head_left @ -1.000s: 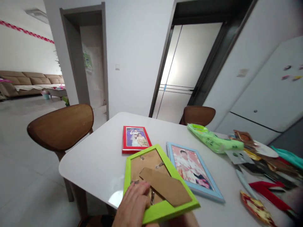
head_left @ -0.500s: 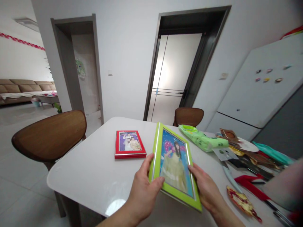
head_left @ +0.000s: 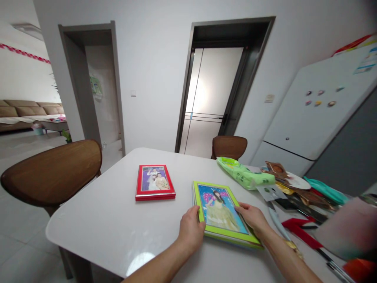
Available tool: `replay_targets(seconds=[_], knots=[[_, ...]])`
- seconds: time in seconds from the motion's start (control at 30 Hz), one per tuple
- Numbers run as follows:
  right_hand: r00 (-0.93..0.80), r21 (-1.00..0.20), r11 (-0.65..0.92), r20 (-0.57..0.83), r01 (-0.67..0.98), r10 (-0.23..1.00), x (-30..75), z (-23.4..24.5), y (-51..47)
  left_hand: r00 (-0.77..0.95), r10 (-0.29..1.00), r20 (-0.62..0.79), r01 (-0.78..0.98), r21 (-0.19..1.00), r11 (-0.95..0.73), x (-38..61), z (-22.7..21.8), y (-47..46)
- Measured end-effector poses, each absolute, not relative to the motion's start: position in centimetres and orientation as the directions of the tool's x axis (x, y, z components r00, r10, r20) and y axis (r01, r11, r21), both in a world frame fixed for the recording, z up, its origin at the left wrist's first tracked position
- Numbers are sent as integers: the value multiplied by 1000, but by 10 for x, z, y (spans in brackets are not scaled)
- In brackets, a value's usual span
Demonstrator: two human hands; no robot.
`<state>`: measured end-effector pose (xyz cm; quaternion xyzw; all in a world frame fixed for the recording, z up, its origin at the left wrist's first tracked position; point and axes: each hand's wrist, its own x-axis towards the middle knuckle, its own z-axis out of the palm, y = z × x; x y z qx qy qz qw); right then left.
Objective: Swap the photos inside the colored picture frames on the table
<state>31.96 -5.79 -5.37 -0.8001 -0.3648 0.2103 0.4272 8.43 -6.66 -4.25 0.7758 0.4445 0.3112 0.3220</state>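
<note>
A lime green picture frame, showing a person in a pale yellow dress against blue, lies low over the white table, face up. It seems to rest on the tabletop or on another frame; I cannot tell which. My left hand grips its left edge, thumb on the near corner. On the right edge my right hand is closed, fingertips over the border. To the left, apart from both hands, a red picture frame with a group photo lies flat on the table.
The white table carries a green plastic packet behind the frame. At right lie a red-handled tool, a white plate and a blurred pinkish container. Brown chairs stand at the left and far side.
The green frame has come down from a tilted, raised pose to nearly flat at the table, both hands still on it. The view has shifted slightly right.
</note>
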Motion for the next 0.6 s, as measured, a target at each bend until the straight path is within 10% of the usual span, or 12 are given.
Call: replay_targets(seconds=[0.37, 0.5, 0.6], knots=[[421, -814, -68, 225, 577, 879, 217, -10, -60, 313, 909, 276, 828, 388, -404, -16, -26, -3], [252, -989, -99, -123, -107, 960, 123, -24, -62, 259, 927, 272, 890, 304, -339, -51, -28, 9], [223, -940, -156, -230, -305, 947, 81, -45, -55, 280, 925, 256, 890, 292, -350, -56, -30, -1]])
